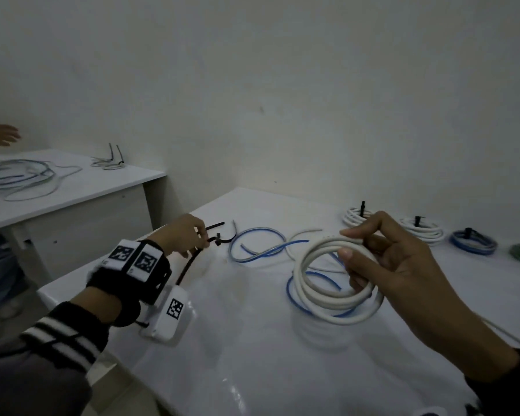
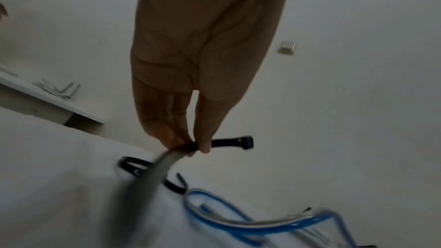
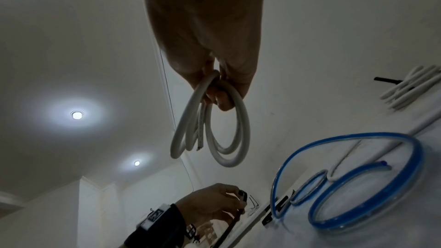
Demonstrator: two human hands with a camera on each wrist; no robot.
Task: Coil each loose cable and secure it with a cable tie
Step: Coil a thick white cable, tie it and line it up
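Between the two hands, over the white bench (image 1: 252,370), lies the gap the tie must cross. Our right hand (image 1: 403,274) grips the coiled round white plastic cable (image 1: 327,295) off the bench, fingers (image 1: 370,235) curled round its loops. Our left hand (image 1: 183,234) pinches a thin flat black plastic cable tie (image 2: 229,141), well apart from the coil. From the left fingers (image 2: 203,139) the tie's long axis runs toward the coil, head end leading; we judge the left hand must travel. The coil looks stiff, several loops, slightly splayed.
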